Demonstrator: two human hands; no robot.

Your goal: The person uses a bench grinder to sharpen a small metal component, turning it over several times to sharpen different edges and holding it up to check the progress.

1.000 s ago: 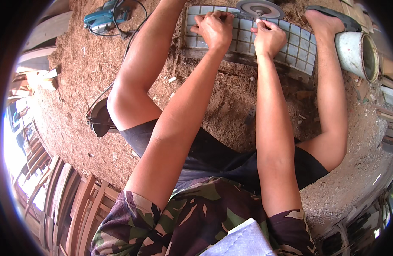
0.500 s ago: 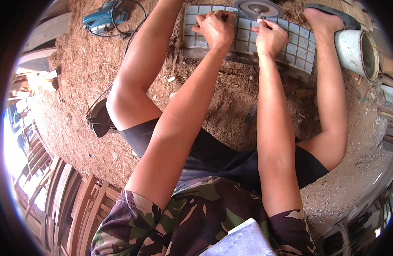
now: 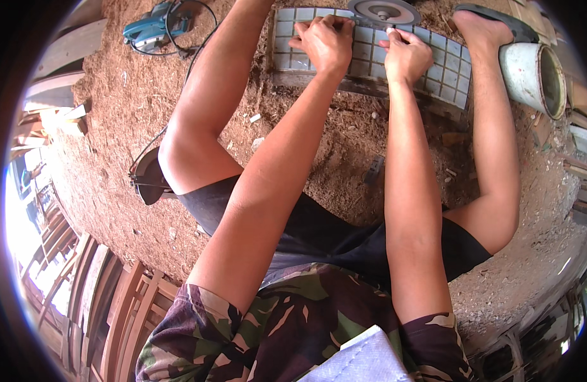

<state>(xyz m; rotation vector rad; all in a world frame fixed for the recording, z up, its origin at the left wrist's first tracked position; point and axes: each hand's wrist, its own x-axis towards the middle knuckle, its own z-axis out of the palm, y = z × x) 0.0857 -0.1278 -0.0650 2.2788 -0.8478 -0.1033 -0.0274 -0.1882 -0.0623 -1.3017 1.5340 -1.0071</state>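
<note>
A round grey grinding disc (image 3: 384, 11) with a metal hub lies or stands at the top, beyond my hands. My left hand (image 3: 325, 46) is closed in a pinch near the disc's left side. Just below the disc, my right hand (image 3: 409, 58) is closed too, its thumb and fingertips pressed together. A thin strip seems to span the gap between both sets of fingertips; its kind cannot be made out. Under both hands is a slab of pale square tiles (image 3: 451, 71) with dark joints, set on a wooden edge.
A teal power tool (image 3: 155, 28) with a black cord sits at the upper left. A dark round-bladed tool (image 3: 151, 177) is beside my left knee. A whitish bucket (image 3: 524, 76) lies tipped by my right foot. Stacked timber (image 3: 93, 286) lines the left; sawdust covers the ground (image 3: 134, 121).
Both hands have shifted very slightly to the right along the disc's near edge. Their pinched grips look the same.
</note>
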